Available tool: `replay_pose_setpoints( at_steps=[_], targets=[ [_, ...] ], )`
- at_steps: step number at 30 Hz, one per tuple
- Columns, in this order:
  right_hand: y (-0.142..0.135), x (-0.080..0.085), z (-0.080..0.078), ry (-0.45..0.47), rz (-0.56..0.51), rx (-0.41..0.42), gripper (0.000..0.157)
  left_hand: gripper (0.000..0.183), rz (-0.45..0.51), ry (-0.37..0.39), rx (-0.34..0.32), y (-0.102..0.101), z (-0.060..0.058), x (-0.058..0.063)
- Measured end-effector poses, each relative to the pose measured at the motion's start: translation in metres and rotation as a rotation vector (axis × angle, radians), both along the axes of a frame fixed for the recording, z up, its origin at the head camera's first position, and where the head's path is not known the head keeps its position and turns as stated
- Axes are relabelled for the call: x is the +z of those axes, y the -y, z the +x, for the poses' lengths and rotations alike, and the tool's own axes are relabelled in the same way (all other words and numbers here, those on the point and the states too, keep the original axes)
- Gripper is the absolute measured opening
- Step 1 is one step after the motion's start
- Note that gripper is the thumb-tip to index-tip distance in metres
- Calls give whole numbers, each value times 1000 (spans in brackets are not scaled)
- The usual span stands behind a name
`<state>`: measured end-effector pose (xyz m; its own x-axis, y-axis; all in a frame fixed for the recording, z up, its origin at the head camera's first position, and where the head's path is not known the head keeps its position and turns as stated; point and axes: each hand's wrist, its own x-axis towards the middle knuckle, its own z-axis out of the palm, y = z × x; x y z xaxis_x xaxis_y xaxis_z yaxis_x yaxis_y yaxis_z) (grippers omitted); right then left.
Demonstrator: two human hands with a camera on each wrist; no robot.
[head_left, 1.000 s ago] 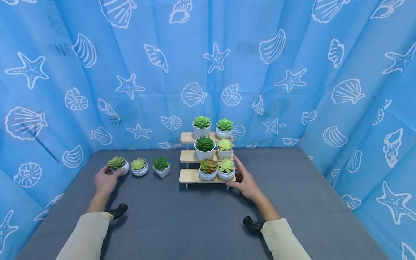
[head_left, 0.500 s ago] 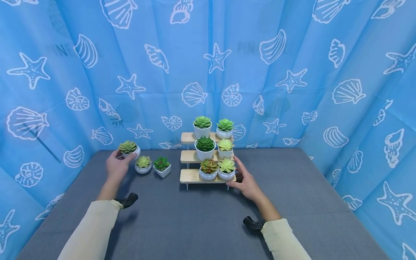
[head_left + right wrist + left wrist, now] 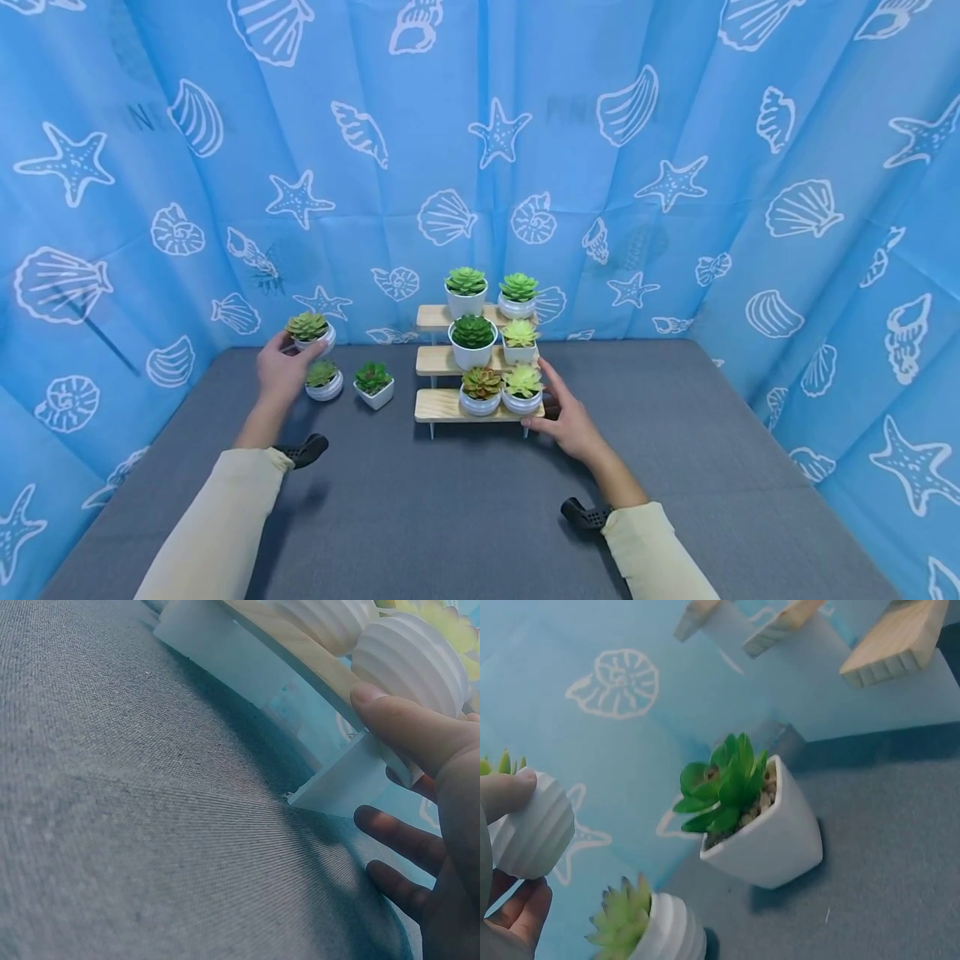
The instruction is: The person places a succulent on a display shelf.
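My left hand (image 3: 281,372) grips a small potted succulent (image 3: 311,331) by its white ribbed pot, thumb and fingers on opposite sides, raised off the table. Below it stands another succulent in a ribbed pot (image 3: 324,385); to its right is a dark green succulent in a square white pot (image 3: 772,840). My right hand (image 3: 573,425) holds the right end of the three-tier wooden plant stand (image 3: 435,406). In the right wrist view the thumb (image 3: 390,712) presses on the lowest board's end beside a ribbed pot (image 3: 409,664); the other fingers spread behind.
Each tier of the stand carries two potted succulents toward its right side, such as the reddish one (image 3: 480,387) at the bottom. A grey cloth-covered table (image 3: 435,517) lies beneath. Blue curtain (image 3: 315,125) with shell prints encloses the back and sides.
My left hand has lifted its potted succulent and carried it up and right. The ribbed pot beneath shifted right, then back partway. My right hand stays at the stand.
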<state>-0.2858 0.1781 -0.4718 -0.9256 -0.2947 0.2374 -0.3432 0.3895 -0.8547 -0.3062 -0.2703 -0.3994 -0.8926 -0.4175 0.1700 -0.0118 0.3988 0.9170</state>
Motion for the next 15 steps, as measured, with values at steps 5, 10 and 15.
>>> replay_pose_setpoints(
  at_steps=[5,10,15],
  targets=[
    [0,1,1,0,-5,9,99,70,4,-16,-34,-12,-5,6],
    [0,0,1,-7,3,2,99,71,44,-21,-78,-31,-12,17],
    [1,0,0,-10,11,-6,100,69,74,-48,-139,-50,-19,29]
  ],
)
